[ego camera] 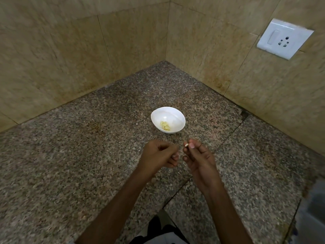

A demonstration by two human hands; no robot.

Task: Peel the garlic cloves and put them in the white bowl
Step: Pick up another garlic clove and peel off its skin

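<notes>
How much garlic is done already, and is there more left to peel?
Several peeled cloves already lie in the white bowl. The right hand pinches one more garlic clove at its fingertips; the left hand is curled shut beside it. No unpeeled garlic shows on the counter.

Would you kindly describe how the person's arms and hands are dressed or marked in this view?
Both forearms are bare right down to the bottom edge of the picture: no sleeves or cuffs show. The left hand and the right hand wear no gloves, and no rings, watch or bracelet can be seen. The fingernails on the right hand's fingers look short and unpainted.
</notes>
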